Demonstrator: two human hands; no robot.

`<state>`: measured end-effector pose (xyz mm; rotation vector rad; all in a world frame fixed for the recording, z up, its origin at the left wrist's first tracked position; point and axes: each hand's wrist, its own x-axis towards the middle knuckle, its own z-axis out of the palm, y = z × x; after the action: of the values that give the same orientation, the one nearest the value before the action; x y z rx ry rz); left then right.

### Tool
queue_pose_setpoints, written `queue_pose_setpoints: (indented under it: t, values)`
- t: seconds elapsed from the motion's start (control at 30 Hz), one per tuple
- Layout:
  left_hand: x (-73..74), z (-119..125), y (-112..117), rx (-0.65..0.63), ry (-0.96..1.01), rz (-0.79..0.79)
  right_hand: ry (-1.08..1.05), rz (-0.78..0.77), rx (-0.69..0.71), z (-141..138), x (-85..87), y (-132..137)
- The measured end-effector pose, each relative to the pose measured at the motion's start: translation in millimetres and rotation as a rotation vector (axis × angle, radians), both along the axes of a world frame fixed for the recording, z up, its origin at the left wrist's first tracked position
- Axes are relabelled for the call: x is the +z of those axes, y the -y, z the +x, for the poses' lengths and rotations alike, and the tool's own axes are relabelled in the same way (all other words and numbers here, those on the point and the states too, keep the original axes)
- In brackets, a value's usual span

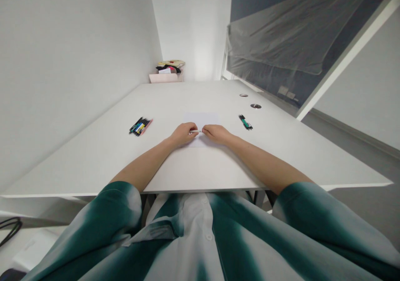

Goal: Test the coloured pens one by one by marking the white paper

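Note:
A thin white pen (195, 131) lies crosswise between my two hands, just above a white sheet of paper (201, 117). My left hand (183, 133) is closed in a pinch around the pen's barrel. Facing it, my right hand (217, 133) has its fingers pressed together at the pen's dark right end. Whether those fingers grip the pen itself or a small part of it is too small to tell. Both forearms rest over the front of the white table (203, 168).
A cluster of several pens (140, 126), some with coloured barrels, lies on the left. A few green and black pens (245, 122) lie on the right. Two round grommets (256, 106) sit farther back. Beyond the far edge stands a pink box (164, 78) holding mixed items.

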<state>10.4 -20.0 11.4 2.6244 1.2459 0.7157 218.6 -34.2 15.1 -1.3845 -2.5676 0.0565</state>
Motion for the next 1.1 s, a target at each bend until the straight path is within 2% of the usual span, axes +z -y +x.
queue_pose_setpoints:
  t: [0.27, 0.43, 0.6, 0.73, 0.97, 1.1]
  values:
    - [2.4, -2.0, -2.1, -0.002, -0.084, -0.148, -0.024, 0.012, -0.049, 2.0, 0.1, 2.9]
    - [2.6, -1.2, -1.3, -0.044, -0.015, -0.104, -0.015, 0.017, -0.033, 4.3, -3.9, -1.6]
    - [1.9, -0.3, -1.1, -0.005, 0.000, -0.025, -0.031, 0.054, 0.033, 3.7, -4.4, -2.4]
    - [1.4, -0.6, -2.5, 0.002, -0.014, -0.063, -0.054, 0.063, 0.029, 3.1, -4.4, -1.2]
    - [1.3, -1.7, -3.0, -0.023, -0.036, -0.111, -0.057, 0.029, -0.078, 4.0, -2.9, -1.0]
    - [1.7, -2.2, -1.4, -0.035, 0.007, -0.078, -0.040, 0.042, -0.024, 5.2, -4.3, -3.4]
